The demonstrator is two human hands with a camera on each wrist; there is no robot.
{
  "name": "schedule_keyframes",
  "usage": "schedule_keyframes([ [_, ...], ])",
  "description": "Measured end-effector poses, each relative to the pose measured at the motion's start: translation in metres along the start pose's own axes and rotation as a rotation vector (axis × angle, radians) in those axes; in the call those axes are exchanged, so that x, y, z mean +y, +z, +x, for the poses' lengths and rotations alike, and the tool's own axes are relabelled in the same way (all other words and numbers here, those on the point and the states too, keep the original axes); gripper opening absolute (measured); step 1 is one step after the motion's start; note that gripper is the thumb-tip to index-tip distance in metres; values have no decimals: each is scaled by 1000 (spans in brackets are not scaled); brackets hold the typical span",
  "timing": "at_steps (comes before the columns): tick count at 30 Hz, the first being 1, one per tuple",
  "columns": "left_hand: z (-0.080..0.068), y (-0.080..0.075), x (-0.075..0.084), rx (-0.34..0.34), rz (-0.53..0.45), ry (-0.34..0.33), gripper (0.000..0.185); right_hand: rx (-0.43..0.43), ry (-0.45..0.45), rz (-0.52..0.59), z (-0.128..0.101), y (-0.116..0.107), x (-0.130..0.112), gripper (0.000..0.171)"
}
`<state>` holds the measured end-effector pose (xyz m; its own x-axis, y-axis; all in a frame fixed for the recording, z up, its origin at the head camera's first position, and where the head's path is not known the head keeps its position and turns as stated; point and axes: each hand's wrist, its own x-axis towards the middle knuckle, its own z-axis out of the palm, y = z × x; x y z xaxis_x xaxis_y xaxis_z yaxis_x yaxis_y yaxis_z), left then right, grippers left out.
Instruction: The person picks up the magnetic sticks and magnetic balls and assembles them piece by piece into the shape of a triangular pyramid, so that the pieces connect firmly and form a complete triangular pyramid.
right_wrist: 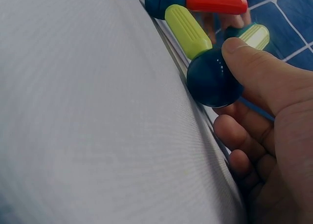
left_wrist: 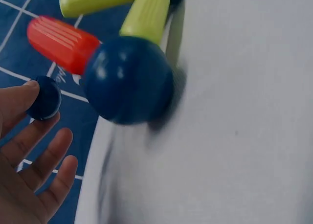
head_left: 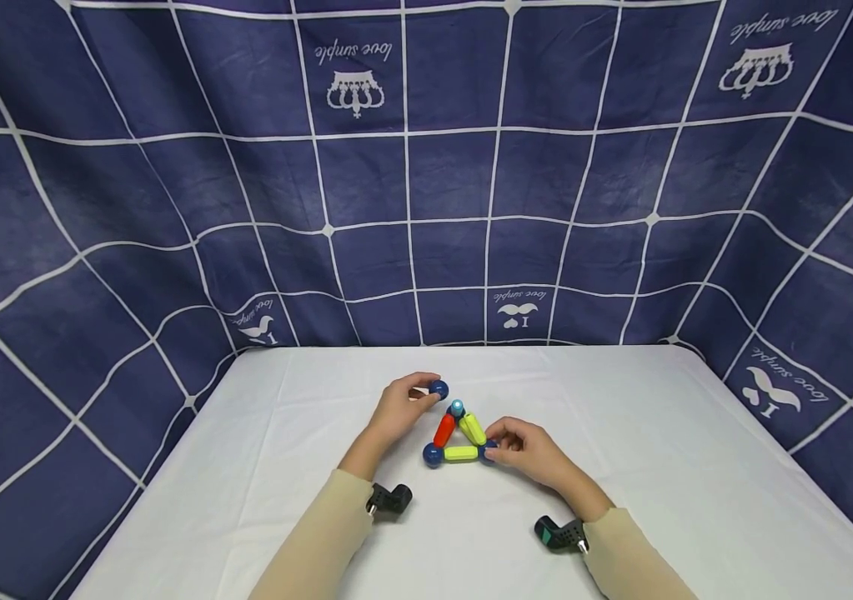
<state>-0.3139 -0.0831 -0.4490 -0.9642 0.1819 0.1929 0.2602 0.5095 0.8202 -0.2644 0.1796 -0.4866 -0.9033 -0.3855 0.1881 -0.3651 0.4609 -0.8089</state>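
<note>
A triangle of magnetic building rods lies on the white table: one red rod (head_left: 444, 431), a yellow-green rod (head_left: 460, 453) along the near side, and another yellow-green rod (head_left: 474, 429) at right. Blue balls sit at its corners, the near-left ball (head_left: 433, 455) among them. A light-blue rod (head_left: 458, 407) stands up at the far corner. My left hand (head_left: 398, 405) pinches a loose blue ball (left_wrist: 47, 98) between thumb and fingers, just beyond that corner. With thumb and fingers, my right hand (head_left: 529, 452) grips the near-right corner ball (right_wrist: 213, 78).
White cloth covers the table (head_left: 306, 400). A dark blue curtain (head_left: 456, 175) with white grid lines hangs behind it and at both sides. Black wrist cameras sit on the left wrist (head_left: 390, 498) and right wrist (head_left: 559, 533).
</note>
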Motion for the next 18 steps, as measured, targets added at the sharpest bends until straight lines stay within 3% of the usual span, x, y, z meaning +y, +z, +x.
schedule_keyframes([
  [10, -20, -5, 28, -24, -47, 77, 32, -2, -2, 2, 0, 0, -1, 24],
  [18, -28, -2, 34, -56, -50, 124, 31, 1, -5, 1, -1, 0, 1, 23],
])
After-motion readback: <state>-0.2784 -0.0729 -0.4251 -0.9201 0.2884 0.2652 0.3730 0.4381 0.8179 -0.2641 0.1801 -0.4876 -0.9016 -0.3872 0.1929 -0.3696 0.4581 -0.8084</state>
